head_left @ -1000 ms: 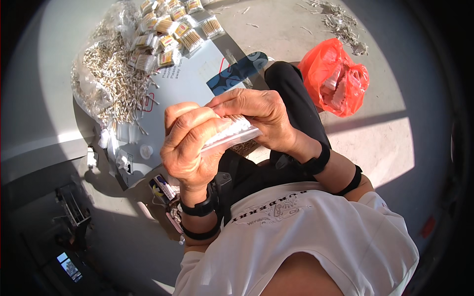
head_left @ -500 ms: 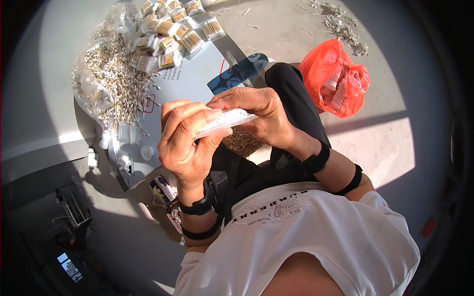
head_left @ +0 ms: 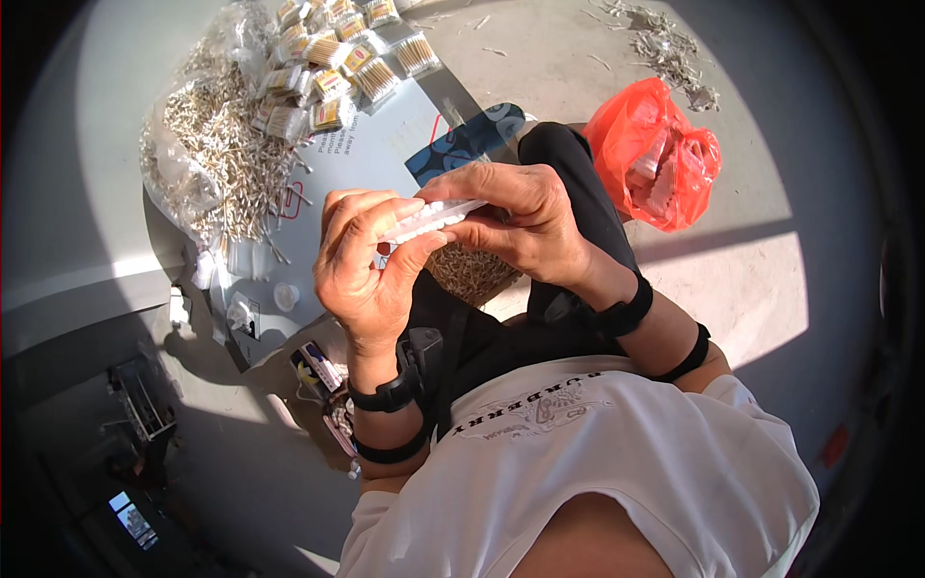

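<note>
Between my hands is a small clear plastic packet of cotton swabs (head_left: 429, 222), its row of white cotton tips facing up toward me. My left hand (head_left: 362, 262) pinches one end of it, thumb below and fingers above. At the other end, my right hand (head_left: 528, 218) grips the packet's edge between thumb and bent fingers. Both hands are over the near edge of a grey-blue table board (head_left: 376, 140). Underneath them, partly hidden, a container of loose cotton swabs (head_left: 472, 274) sits by my legs.
A large heap of loose swabs (head_left: 214, 144) in clear plastic lies on the board's left, with several filled swab packets (head_left: 332, 85) beyond. Small clear cups (head_left: 286, 296) stand at its near left. A red plastic bag (head_left: 617, 120) is right of my knee; scattered swabs (head_left: 670, 48) lie behind it.
The packet has tilted so its cotton tips face me more directly. My right hand has shifted slightly right, with its thumb now closer to the packet's near side.
</note>
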